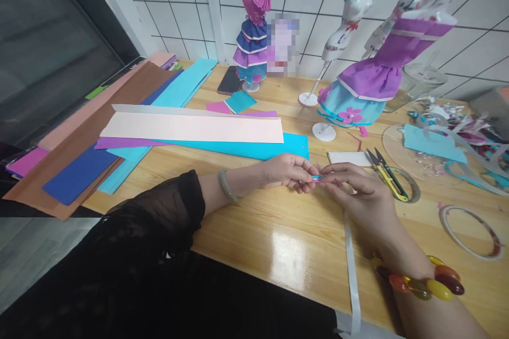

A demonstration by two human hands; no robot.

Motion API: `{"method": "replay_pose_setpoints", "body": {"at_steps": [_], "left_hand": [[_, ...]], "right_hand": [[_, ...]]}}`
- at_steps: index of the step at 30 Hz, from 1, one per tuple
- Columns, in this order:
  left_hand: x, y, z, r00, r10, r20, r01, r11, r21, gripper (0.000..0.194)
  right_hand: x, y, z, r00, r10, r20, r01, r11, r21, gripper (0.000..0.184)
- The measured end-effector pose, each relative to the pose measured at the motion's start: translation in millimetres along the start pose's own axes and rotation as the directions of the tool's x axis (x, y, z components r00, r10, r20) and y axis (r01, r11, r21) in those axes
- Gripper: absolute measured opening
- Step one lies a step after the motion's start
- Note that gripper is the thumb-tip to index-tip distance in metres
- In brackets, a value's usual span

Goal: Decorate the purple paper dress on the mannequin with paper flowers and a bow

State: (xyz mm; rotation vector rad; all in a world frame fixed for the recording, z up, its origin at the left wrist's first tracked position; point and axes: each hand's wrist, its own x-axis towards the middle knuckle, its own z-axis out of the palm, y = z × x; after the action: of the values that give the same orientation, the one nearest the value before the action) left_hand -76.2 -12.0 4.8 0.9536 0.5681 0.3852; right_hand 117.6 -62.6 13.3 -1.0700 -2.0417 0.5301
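Observation:
Over the middle of the wooden table, my left hand [289,170] and my right hand [360,190] meet with fingertips pinched together. Between them is a small blue and pink paper piece [316,179], mostly covered by the fingers. Both hands are closed on it. A white strip [351,270] hangs below my right hand down past the table's front edge; whether the hand holds it cannot be seen. Yellow-handled thread snips [392,177] lie just right of my right hand, over a roll of tape [411,186].
Paper sheets [199,126] in cream, purple and blue lie behind my left hand, with more stacked at left. A mannequin in ruffled paper [251,42] and a purple-and-blue paper dress [366,82] stand behind. A tape ring [471,233] and cluttered scraps [435,143] are at right.

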Motion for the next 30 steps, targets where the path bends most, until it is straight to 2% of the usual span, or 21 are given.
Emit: {"method": "replay_pose_setpoints", "body": {"at_steps": [11, 19, 30], "left_hand": [[1.0, -3.4, -3.4, 0.998, 0.042, 0.043, -0.041, 0.999, -0.008, 0.02], [1.4, -4.4, -4.3, 0.997, 0.054, 0.059, -0.054, 0.999, -0.002, 0.02], [2.6, -7.1, -6.1, 0.995, 0.081, 0.059, -0.084, 0.995, 0.05, 0.022]], "right_hand": [[-1.0, 3.3, -1.6, 1.0, 0.022, 0.01, -0.022, 1.0, -0.013, 0.014], [-1.2, -0.2, -2.4, 1.0, 0.012, -0.014, -0.013, 0.996, -0.085, 0.01], [-2.5, 1.4, -1.0, 0.999, -0.053, 0.0, 0.053, 0.995, -0.083, 0.015]]}}
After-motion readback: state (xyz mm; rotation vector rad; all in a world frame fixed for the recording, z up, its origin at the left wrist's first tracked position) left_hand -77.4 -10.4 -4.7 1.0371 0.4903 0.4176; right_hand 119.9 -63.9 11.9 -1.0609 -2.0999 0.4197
